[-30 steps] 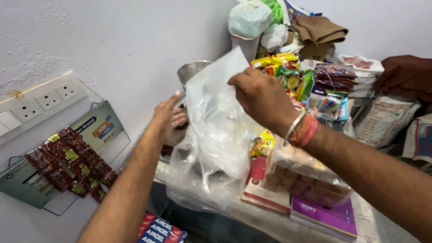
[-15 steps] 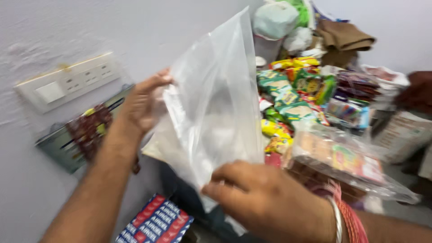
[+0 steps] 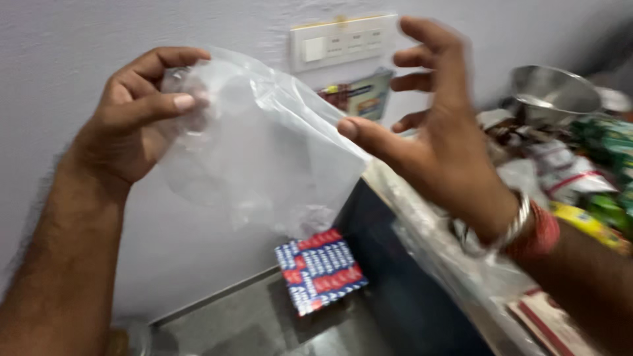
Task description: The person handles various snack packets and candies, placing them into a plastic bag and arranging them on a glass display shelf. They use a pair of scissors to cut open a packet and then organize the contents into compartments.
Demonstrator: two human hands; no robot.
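I see the clear plastic bag (image 3: 264, 151) held up in front of the wall socket panel (image 3: 343, 41), likely to spread its mouth. Left hand (image 3: 138, 112) has a clenched grip on the bag's upper corner. Right hand (image 3: 428, 132) is spread, thumb touching the bag's edge; grasp uncertain through blur. Bag looks thin, crinkled, empty, hanging left of the cluttered desk (image 3: 461, 277).

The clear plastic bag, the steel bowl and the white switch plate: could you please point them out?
Clear plastic bag (image 3: 264, 165), head view, middle of the film.
Steel bowl (image 3: 554, 89), head view, its wall.
White switch plate (image 3: 343, 43), head view, its centre.
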